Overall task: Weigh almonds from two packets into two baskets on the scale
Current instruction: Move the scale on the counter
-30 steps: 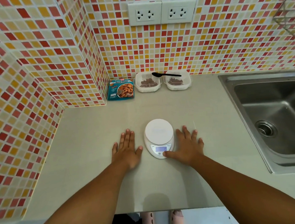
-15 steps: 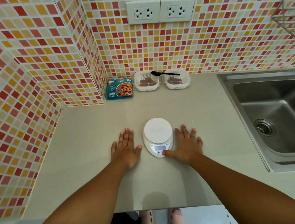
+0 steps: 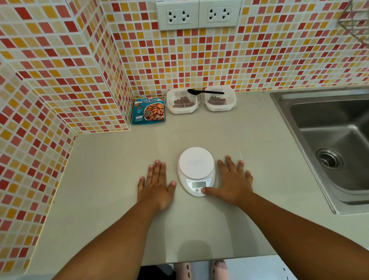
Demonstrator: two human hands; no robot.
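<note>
A white kitchen scale (image 3: 196, 162) sits on the counter near the front, its platform bare. My left hand (image 3: 157, 184) lies flat on the counter just left of it. My right hand (image 3: 232, 183) lies flat on the right, thumb pressing a button at the scale's front edge. Against the back wall stand two white baskets, the left basket (image 3: 182, 109) and the right basket (image 3: 219, 107), each holding some almonds. A black spoon (image 3: 204, 92) lies across their rims. A blue almond packet (image 3: 149, 110) lies left of the baskets. Only one packet is visible.
A steel sink (image 3: 337, 137) is sunk into the counter (image 3: 117, 174) on the right. Tiled walls close off the back and the left, with a jutting corner by the packet. Two wall sockets (image 3: 199, 13) sit above the baskets. A wire rack (image 3: 360, 15) hangs at top right.
The scale's display was lit pale blue one second ago and now looks grey. Both hands stay where they were.
</note>
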